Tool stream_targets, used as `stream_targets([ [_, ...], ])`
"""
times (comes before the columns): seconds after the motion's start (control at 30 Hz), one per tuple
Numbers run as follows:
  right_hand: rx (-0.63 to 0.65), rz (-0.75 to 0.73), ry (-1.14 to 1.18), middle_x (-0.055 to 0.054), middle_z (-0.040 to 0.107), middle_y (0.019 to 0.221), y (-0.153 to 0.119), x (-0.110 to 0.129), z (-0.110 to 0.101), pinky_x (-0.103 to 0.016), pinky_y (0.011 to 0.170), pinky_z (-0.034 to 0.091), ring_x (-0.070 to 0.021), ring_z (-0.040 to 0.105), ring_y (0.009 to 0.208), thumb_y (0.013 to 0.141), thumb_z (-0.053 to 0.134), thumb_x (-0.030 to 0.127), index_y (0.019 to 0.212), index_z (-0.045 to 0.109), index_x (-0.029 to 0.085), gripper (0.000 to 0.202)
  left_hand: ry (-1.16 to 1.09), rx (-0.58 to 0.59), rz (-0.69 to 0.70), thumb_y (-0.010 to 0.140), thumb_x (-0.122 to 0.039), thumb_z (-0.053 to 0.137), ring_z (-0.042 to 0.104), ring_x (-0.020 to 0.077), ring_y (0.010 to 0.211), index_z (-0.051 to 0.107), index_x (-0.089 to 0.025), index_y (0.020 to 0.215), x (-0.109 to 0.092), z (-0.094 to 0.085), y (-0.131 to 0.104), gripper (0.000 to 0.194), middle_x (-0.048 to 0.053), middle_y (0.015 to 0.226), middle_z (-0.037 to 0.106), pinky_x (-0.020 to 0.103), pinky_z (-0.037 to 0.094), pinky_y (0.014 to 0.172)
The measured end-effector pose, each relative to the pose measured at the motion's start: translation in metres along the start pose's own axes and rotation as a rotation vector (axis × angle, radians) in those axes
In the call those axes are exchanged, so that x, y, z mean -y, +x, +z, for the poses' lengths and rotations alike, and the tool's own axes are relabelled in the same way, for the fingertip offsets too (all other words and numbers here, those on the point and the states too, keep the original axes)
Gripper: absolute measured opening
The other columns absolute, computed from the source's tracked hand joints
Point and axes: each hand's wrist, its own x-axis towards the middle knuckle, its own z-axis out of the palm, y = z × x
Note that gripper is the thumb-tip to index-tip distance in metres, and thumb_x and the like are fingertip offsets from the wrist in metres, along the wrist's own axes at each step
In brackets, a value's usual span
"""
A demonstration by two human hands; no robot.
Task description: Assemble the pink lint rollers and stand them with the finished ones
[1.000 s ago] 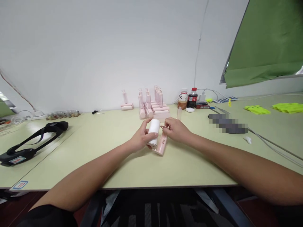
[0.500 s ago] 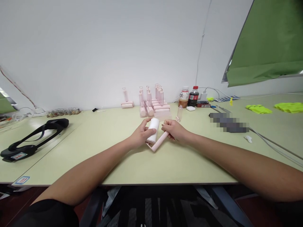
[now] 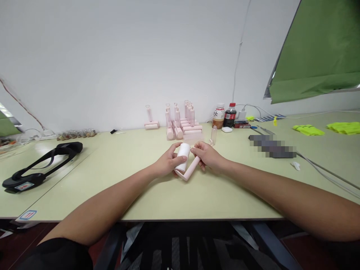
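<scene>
My left hand (image 3: 168,162) is wrapped round a white lint roller refill (image 3: 183,153), which is tilted above the table. My right hand (image 3: 207,154) grips the upper end of a pink lint roller frame (image 3: 191,169). The frame's lower corner meets the bottom end of the roll; my left fingers partly hide that joint. Beyond my hands, a group of pink lint rollers (image 3: 192,128) stands in rows with clear handles upright. One more pink lint roller (image 3: 152,125) stands apart to their left. A loose clear handle part (image 3: 214,135) stands just past my right hand.
Two drink bottles, an amber one (image 3: 218,117) and a dark cola one (image 3: 230,115), stand by the wall. A black headset (image 3: 21,180) lies at the left. Yellow-green cloths (image 3: 308,130), cables and a blurred dark object (image 3: 271,146) lie on the right.
The roll and the frame's lower corner have come closer together. The frame has shifted slightly right, with both hands keeping their hold.
</scene>
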Motion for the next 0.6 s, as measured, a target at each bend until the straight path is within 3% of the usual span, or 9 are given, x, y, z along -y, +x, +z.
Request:
stream_targets([
  [0.07,0.065,0.035,0.03,0.008,0.05,0.049,-0.001,0.001,-0.001,-0.017,0.023,0.033,-0.009,0.043,0.031,0.094,0.051,0.027,0.085,0.047,0.022,0.011,0.021,0.003,0.002,0.083,-0.044,0.064,0.059,0.0154,0.061,0.026,-0.032,0.144,0.0,-0.003,0.001,0.073,0.0,0.084,0.056,0.027,0.048,0.052],
  [0.17,0.304,0.18,0.087,0.0,0.059,0.054,-0.003,0.005,-0.007,-0.016,0.025,0.036,-0.0094,0.049,0.033,0.097,0.044,0.029,0.089,0.055,0.016,0.018,0.11,0.022,0.043,0.082,-0.035,0.063,0.057,0.0145,0.066,0.028,-0.028,0.145,0.0,-0.011,0.001,0.072,0.0,0.085,0.058,0.025,0.046,0.058],
  [0.3,0.518,0.234,0.236,-0.005,0.067,0.066,-0.004,0.011,-0.017,-0.021,0.044,0.055,-0.0143,0.066,0.051,0.086,0.05,0.011,0.09,0.057,0.014,0.009,0.385,0.067,0.167,0.08,-0.027,0.06,0.058,0.019,0.088,0.028,-0.028,0.149,-0.004,-0.023,-0.002,0.076,0.005,0.106,0.061,0.029,0.047,0.073],
  [0.37,0.559,0.226,0.31,-0.006,0.07,0.074,-0.005,0.013,-0.018,-0.028,0.057,0.061,-0.0172,0.071,0.061,0.084,0.049,0.009,0.093,0.058,0.014,0.014,0.525,0.067,0.228,0.08,-0.027,0.059,0.057,0.0201,0.092,0.029,-0.029,0.15,-0.008,-0.027,-0.004,0.077,0.005,0.111,0.062,0.03,0.046,0.077],
  [0.43,0.564,0.222,0.364,-0.009,0.071,0.08,-0.007,0.015,-0.017,-0.032,0.064,0.062,-0.0189,0.072,0.064,0.091,0.047,0.02,0.097,0.06,0.012,0.017,0.626,0.072,0.266,0.081,-0.03,0.058,0.058,0.0212,0.093,0.029,-0.029,0.151,-0.013,-0.03,-0.007,0.076,0.006,0.116,0.062,0.031,0.046,0.08],
  [0.53,0.529,0.2,0.371,-0.011,0.072,0.085,-0.01,0.016,-0.015,-0.031,0.066,0.063,-0.0185,0.072,0.065,0.098,0.045,0.043,0.101,0.061,0.012,0.036,0.717,0.104,0.331,0.083,-0.031,0.056,0.058,0.0246,0.103,0.03,-0.028,0.151,-0.02,-0.032,-0.011,0.073,0.007,0.13,0.059,0.034,0.045,0.088],
  [0.6,0.527,0.173,0.325,-0.011,0.072,0.086,-0.011,0.015,-0.013,-0.028,0.066,0.063,-0.0167,0.072,0.066,0.096,0.05,0.046,0.102,0.061,0.012,0.037,0.777,0.144,0.376,0.084,-0.031,0.055,0.056,0.0261,0.111,0.031,-0.028,0.151,-0.023,-0.031,-0.012,0.071,0.006,0.139,0.054,0.035,0.043,0.093],
])
